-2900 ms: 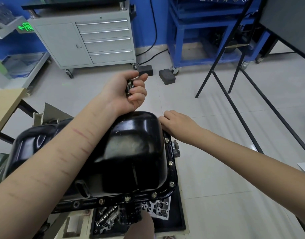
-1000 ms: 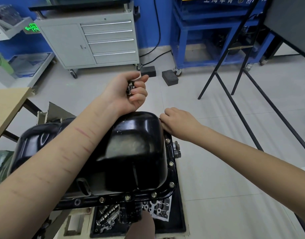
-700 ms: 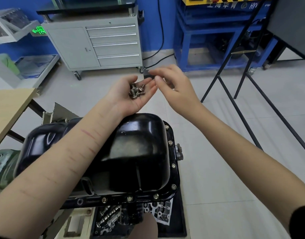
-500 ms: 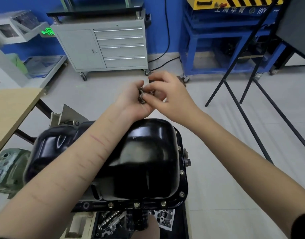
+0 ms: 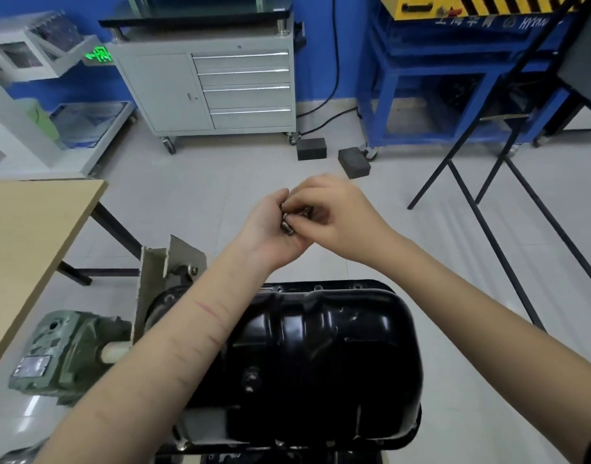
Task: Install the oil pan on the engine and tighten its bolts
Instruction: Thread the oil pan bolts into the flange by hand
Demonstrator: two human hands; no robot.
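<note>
both bare forearms reach forward and meet in front of the body. the left hand (image 5: 270,229) is cupped, palm turned to the right hand, and holds small bolts (image 5: 289,226). the right hand (image 5: 334,216) lies against it, its fingers (image 5: 304,229) curled and pinching among the bolts.

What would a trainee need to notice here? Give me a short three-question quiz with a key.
1. True or false: both hands are touching the oil pan.
2. Which hand cups the bolts? A left, B right.
3. Fill in: the cabinet with drawers stands on ____.

Key:
1. False; the left hand and right hand meet above the pan.
2. A; the right one picks at them.
3. Wheels.
</note>
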